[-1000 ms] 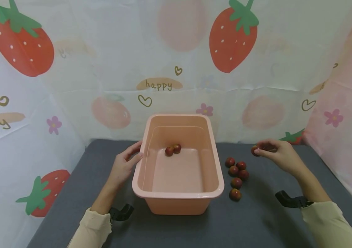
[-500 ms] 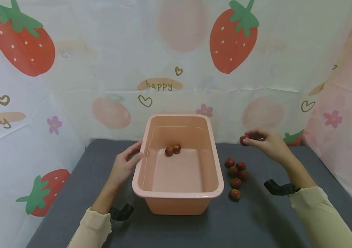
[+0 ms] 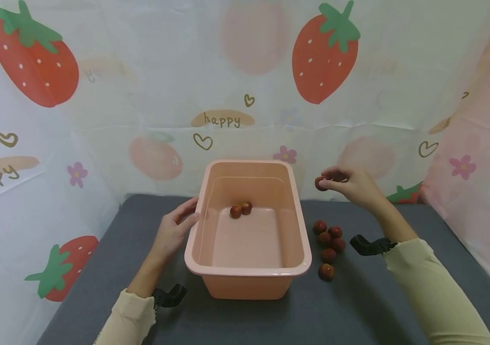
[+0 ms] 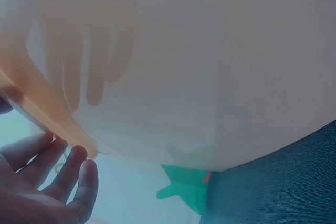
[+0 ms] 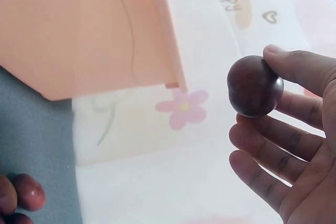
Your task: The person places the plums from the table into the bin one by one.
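In the head view, a peach-coloured plastic basin (image 3: 245, 272) stands mid-table with two dark red plums (image 3: 240, 209) on its floor. My left hand (image 3: 175, 232) holds the basin's left rim; in the left wrist view its fingers (image 4: 73, 174) lie at the rim's edge. Raised beyond the basin's far right corner, my right hand (image 3: 350, 187) pinches a plum (image 3: 320, 183) between thumb and fingers. The right wrist view shows this plum (image 5: 254, 86) dark and glossy, apart from the basin wall. Several more plums (image 3: 328, 255) lie on the table right of the basin.
A dark grey cloth covers the table (image 3: 383, 287). Behind it and at both sides hangs a white and pink curtain (image 3: 150, 86) printed with strawberries, hearts and flowers. Each wrist wears a black camera mount (image 3: 370, 246).
My right hand has lifted the plum and carried it leftward, towards the basin's far right corner. The left hand, the basin and the other plums stay where they were.
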Available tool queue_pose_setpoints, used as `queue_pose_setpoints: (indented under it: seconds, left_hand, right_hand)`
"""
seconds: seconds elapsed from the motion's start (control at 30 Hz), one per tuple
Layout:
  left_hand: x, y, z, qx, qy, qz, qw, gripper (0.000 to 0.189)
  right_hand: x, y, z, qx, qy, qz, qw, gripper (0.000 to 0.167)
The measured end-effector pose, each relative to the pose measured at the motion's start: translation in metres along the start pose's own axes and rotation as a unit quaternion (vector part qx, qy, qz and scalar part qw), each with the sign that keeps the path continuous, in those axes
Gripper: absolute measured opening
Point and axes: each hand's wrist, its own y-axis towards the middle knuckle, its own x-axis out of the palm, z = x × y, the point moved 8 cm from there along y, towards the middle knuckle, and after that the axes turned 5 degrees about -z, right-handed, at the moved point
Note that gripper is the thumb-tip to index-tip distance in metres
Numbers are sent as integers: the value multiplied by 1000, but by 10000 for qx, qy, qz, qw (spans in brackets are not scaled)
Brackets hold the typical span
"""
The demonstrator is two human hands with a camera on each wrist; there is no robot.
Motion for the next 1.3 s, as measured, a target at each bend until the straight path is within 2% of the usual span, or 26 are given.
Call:
queue_pose_setpoints:
  seconds: [0.63,0.97,1.3]
  left_hand:
    - [1,-2,0,-82,-77,12,9999,49]
    - [0,-1,1,-41,-39,14,10000,49]
    - [-1,-1,0,-31,-20,9,10000,48]
  right_hand:
    - [16,38,-36,-141,188,-347,9991,38]
    - [22,55,-56,-325,-111,-373,9987,28]
    - [32,75,-75,-336,-128,-465,9983,25]
